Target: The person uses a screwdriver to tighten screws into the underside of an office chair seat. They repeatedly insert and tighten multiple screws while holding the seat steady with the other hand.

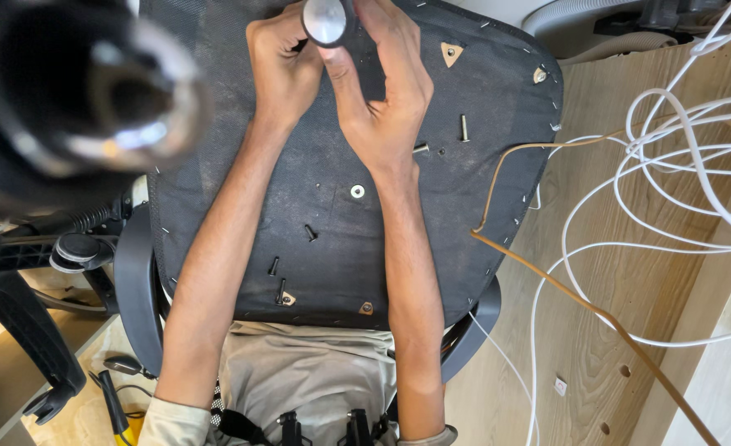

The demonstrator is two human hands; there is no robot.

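Observation:
An upturned office chair seat (341, 223), black fabric underside, lies across my lap. At its far edge my left hand (281, 70) and my right hand (386, 91) both grip a dark cylinder with a shiny round metal end (326, 20). Loose black screws (309, 233) and a second pair (276, 277) lie on the fabric near me. A washer (357, 192) rests at the middle. A silver bolt (465, 128) lies to the right of my right hand.
A blurred black and chrome chair part (93, 91) fills the upper left, close to the camera. White cable (679, 165) and a brown cord (580, 301) loop over the wooden panel (597, 347) at right. A chair base leg (27, 330) and a yellow-handled tool (116, 413) lie at lower left.

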